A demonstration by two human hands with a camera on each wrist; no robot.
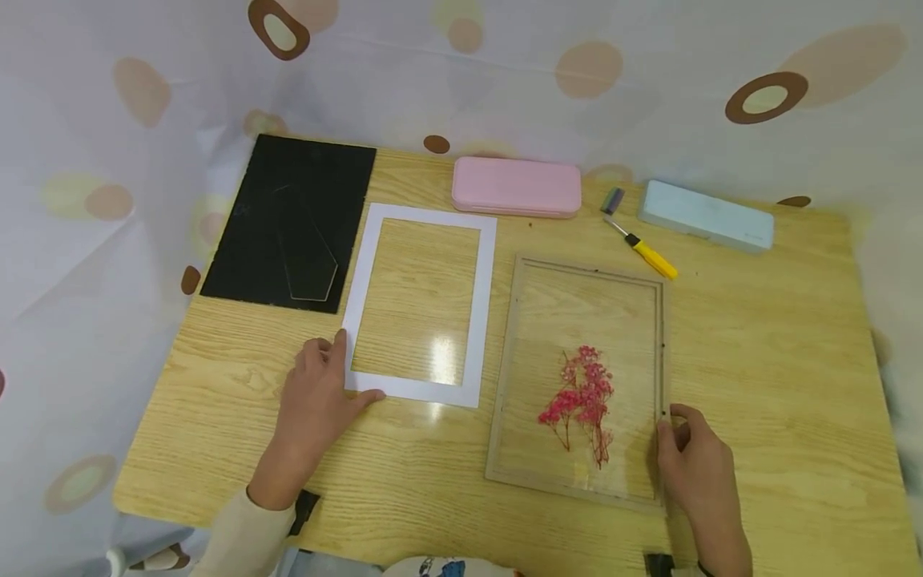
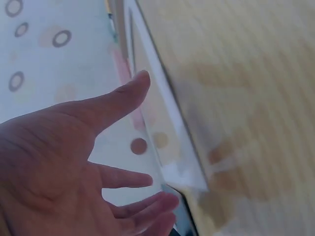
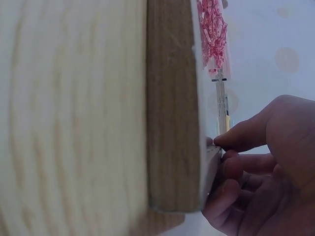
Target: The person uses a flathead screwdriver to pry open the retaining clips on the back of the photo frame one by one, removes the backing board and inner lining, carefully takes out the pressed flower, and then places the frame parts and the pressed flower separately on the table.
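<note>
A white photo mat lies on the table, its window showing the wood beneath. My left hand is spread around the mat's lower left corner, index finger at the left edge and thumb at the bottom edge; in the left wrist view the fingers are loosely extended. To the right lies a wooden picture frame with its clear pane, on which pink dried flowers rest. My right hand grips the frame's right side near the lower corner, thumb on top and fingers against the outer side.
A black frame back with a stand outline lies at the back left. Along the back are a pink case, a small dark eraser-like block, a yellow-handled screwdriver and a light blue case. A patterned curtain hangs behind.
</note>
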